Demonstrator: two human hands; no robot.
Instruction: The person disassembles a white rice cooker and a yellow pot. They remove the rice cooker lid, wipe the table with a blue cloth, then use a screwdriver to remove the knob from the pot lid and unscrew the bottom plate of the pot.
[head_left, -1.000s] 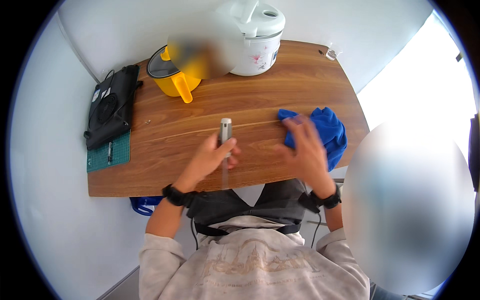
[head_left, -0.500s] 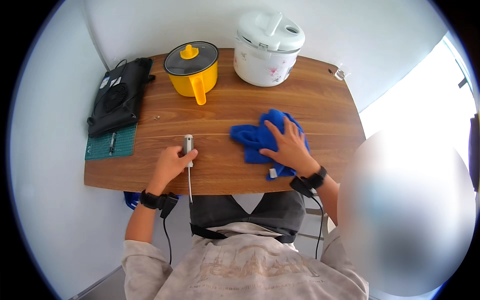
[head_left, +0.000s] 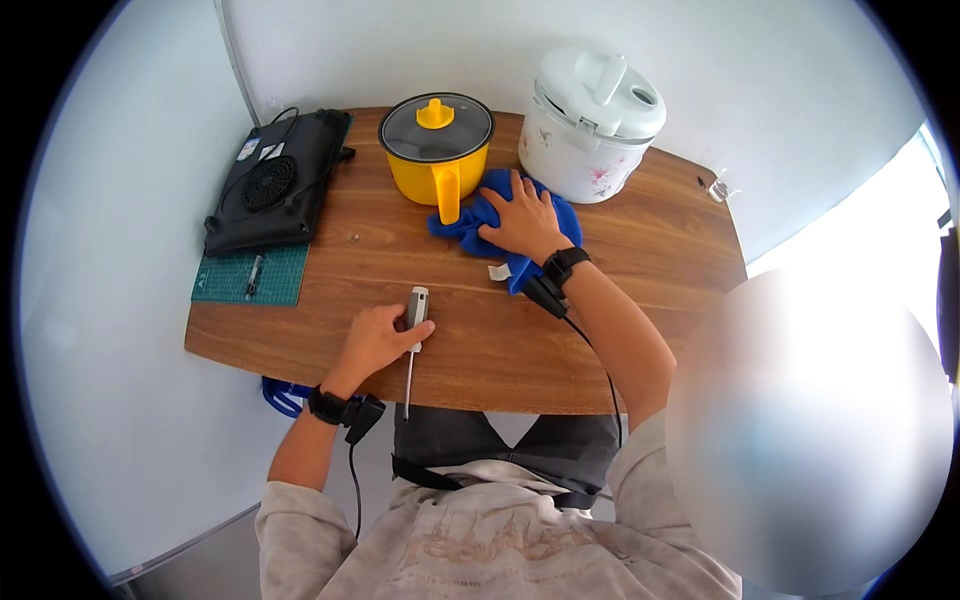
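Fingers of the right hand (head_left: pixel 528 224) lay spread across the blue cloth (head_left: pixel 466 232) beside the yellow pot (head_left: pixel 415 180), I judged remotely for broad contact; left hand (head_left: pixel 376 338) pinched the screwdriver (head_left: pixel 419 303) by its handle, shaft pointing bodyward.

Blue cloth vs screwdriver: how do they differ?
The blue cloth is broad and crumpled; the screwdriver is slender and straight. The cloth lies under the spread right hand; the screwdriver is gripped in the left hand. Shared: each is touched by one hand.
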